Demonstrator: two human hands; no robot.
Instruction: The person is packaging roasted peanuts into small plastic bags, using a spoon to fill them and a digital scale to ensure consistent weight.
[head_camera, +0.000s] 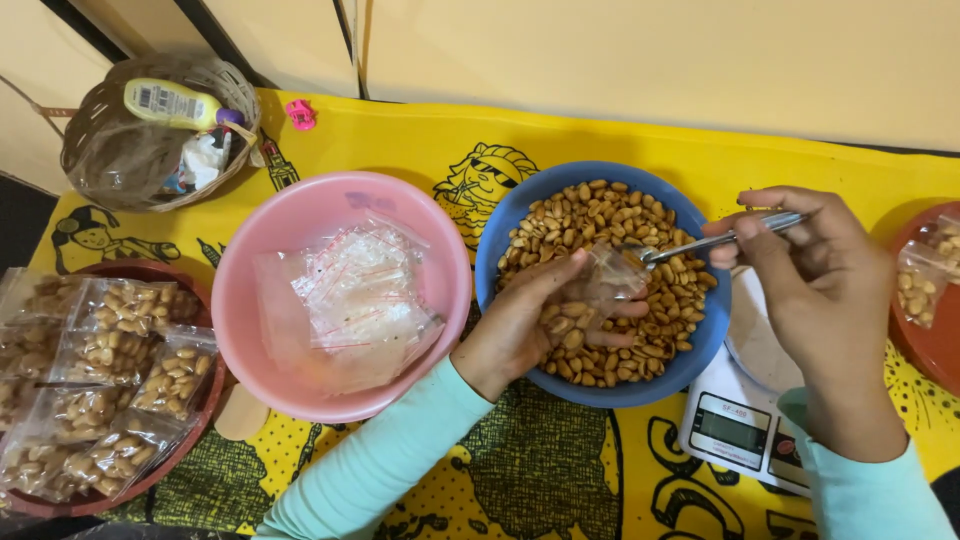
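Head view, near to far.

Kitchen scale (745, 425), white, at the near right on the yellow printed surface (560, 135); its platform partly hidden by the right arm.

Left hand (545, 320), closed around a small clear bag (605, 280) held open over the blue bowl (500, 245).

Right hand (815, 270), pinching a metal spoon (715, 240) whose tip meets the bag's mouth. Risk, judged: the mouth is narrow and limp, so a tilted spoon could drop nuts outside it; these would likely land back in the bowl. A slack left grip could let the bag fold shut.

Blue bowl: roasted peanuts, well filled.

Pink bowl (240, 300), just left of the blue one: a loose heap of empty clear zip bags (355, 300).

Dark red tray (185, 280), far left: filled peanut packets (110, 380) lying flat, overlapping.

Second red dish (935, 345), right edge: a few filled packets, partly out of frame.

Wicker basket (90, 120), far left corner: a yellow bottle (170, 102) and crumpled wrappers.
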